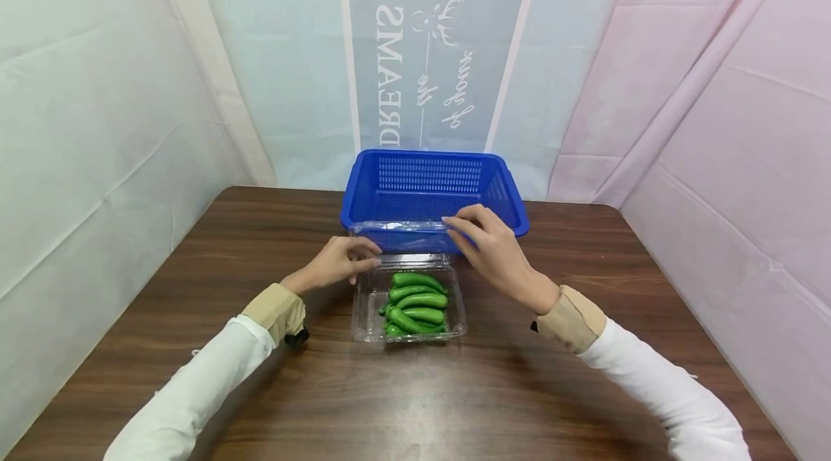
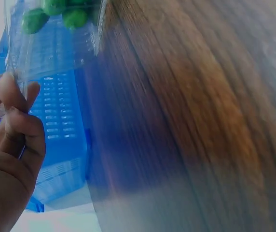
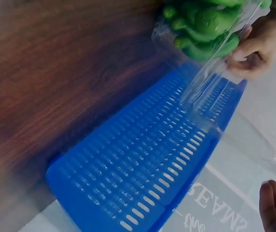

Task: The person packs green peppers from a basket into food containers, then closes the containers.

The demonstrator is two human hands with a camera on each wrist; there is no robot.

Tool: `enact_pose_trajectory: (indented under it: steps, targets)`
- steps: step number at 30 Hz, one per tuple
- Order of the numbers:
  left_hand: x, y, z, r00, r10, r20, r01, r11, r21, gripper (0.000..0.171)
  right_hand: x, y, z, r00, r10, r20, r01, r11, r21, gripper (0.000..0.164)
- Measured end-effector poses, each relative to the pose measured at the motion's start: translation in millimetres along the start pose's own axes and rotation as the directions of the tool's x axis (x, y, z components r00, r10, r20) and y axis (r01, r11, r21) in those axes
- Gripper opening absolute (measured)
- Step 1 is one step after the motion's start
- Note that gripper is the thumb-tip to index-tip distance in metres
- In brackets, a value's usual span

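A clear plastic clamshell box [image 1: 368, 313] sits on the table with its hinged lid [image 1: 405, 239] raised at the far side. Several long green peppers [image 1: 418, 300] lie inside, mostly in the middle and right of it. My left hand [image 1: 332, 262] pinches the box's edge at the back left corner, near the hinge; the left wrist view shows thumb and fingers [image 2: 20, 123] on the thin plastic. With thumb and fingertips, my right hand [image 1: 495, 255] pinches the lid's upper right corner. In the right wrist view this hand [image 3: 275, 208] is partly cut off by the frame.
A blue perforated basket [image 1: 428, 154] stands right behind the box, its front overlapped by the lid. Both stand on a dark wood-grain table [image 1: 584, 403]. Printed cloth [image 1: 428, 71] hangs behind, and pale fabric walls [image 1: 746, 179] rise on both sides.
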State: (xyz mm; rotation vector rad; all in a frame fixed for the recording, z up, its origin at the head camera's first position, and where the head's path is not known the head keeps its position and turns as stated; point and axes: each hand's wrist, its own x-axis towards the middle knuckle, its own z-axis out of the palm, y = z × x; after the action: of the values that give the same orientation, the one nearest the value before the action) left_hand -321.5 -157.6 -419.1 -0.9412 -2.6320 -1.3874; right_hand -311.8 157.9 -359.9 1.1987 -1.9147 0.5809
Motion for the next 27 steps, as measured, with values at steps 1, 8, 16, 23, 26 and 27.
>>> enact_pose_trajectory:
  steps: [1,8,16,23,26,27]
  targets:
    - [0.6,0.3,0.8,1.000,0.005,-0.008,-0.005,1.000,-0.006,0.023,-2.6,-1.4,-3.0,1.000,-0.005,-0.003,0.005,1.000,0.009,0.026]
    - [1.8,4.1,-2.4,0.999,-0.008,-0.045,0.007,1.000,-0.012,0.033,-23.0,-13.0,-23.0,0.999,-0.036,0.001,0.036,0.996,0.079,0.019]
    - [1.4,6.5,-6.8,0.996,0.043,-0.072,-0.046,0.998,-0.038,0.020,-45.7,-21.5,-22.8,0.988,-0.105,0.115,0.086,0.984,0.156,0.021]
    - [-2.3,4.4,-0.7,0.993,0.080,-0.091,-0.076,0.996,0.047,0.014,-64.9,-18.5,-18.7,0.960,-0.141,0.240,0.089,0.973,0.213,0.022]
    - [-3.8,3.3,1.7,0.995,0.085,-0.059,-0.082,0.995,0.057,0.014,-73.0,-17.0,-19.4,0.950,-0.145,0.276,0.087,0.973,0.212,0.021]
    - [-4.2,3.5,2.1,0.996,0.081,-0.043,-0.079,0.995,0.054,0.015,-75.2,-16.5,-19.9,0.948,-0.145,0.283,0.087,0.974,0.210,0.020]
